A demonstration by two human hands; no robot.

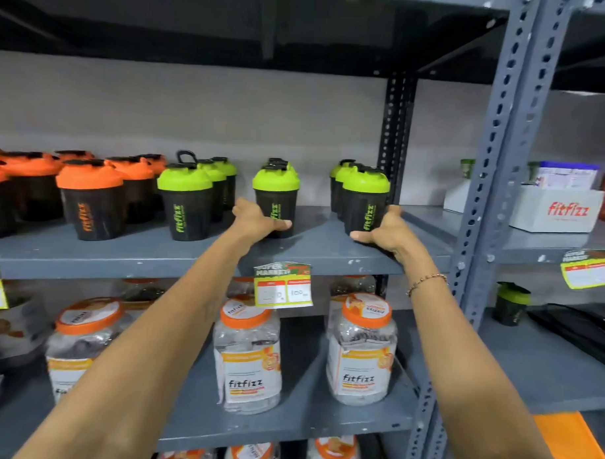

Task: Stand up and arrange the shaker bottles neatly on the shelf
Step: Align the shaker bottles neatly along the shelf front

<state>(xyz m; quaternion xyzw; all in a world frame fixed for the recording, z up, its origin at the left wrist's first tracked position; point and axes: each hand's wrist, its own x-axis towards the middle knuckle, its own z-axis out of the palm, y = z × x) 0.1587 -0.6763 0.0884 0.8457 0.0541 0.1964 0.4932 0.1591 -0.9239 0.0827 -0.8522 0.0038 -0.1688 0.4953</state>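
Observation:
Black shaker bottles stand upright on the grey shelf (190,259). Orange-lidded ones (91,198) crowd the left; green-lidded ones form three short rows toward the right. My left hand (255,222) wraps the base of the middle front green-lidded bottle (276,194). My right hand (388,234) grips the base of the right front green-lidded bottle (365,200), close to the dark upright post. Another green-lidded bottle (185,201) stands free to the left of my left hand, with more behind it.
A price tag (282,286) hangs from the shelf edge. Clear jars with orange lids (360,348) fill the shelf below. A grey perforated post (494,188) divides off the right bay, which holds a white fitfizz box (555,210) and a lone shaker (511,303).

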